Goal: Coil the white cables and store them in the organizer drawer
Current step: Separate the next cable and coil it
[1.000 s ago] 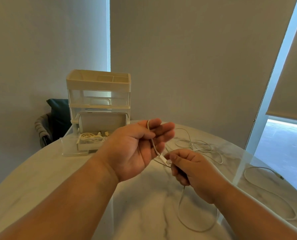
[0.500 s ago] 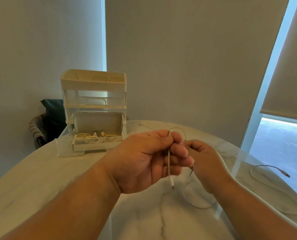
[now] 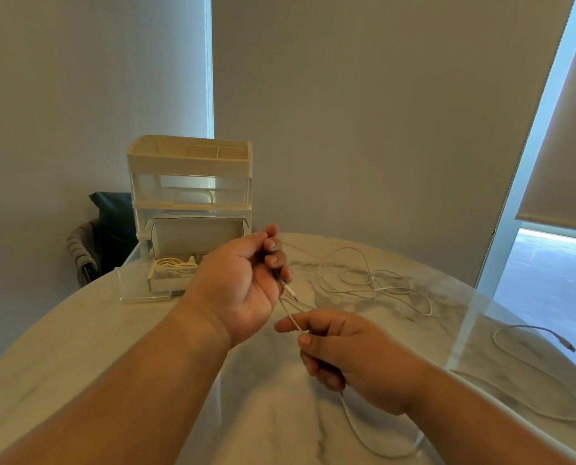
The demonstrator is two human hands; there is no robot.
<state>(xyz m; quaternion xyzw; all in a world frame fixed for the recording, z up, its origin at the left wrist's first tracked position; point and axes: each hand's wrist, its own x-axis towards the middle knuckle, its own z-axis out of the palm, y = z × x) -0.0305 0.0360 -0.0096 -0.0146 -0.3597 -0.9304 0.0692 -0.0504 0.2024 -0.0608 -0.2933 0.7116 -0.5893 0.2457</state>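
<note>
White cable point(image 3: 292, 317) stretches out: right hand point(image 3: 343, 350), pinching it, drops lower-centre, away from left hand point(image 3: 243, 283) curled round its plug end; next loop coming.

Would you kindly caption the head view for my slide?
Left hand and right hand grip a white cable over the marble table; open organizer drawer behind holds coiled cables.

Marble table point(image 3: 78, 347) bears organizer point(image 3: 189, 176) and loose white cables point(image 3: 363, 284).

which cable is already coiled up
The drawer cable, bundled in tight loops inside the open drawer. The held cable, between left hand and right hand, hangs loose; the tangled cable and far-right cable sprawl on the table.
</note>
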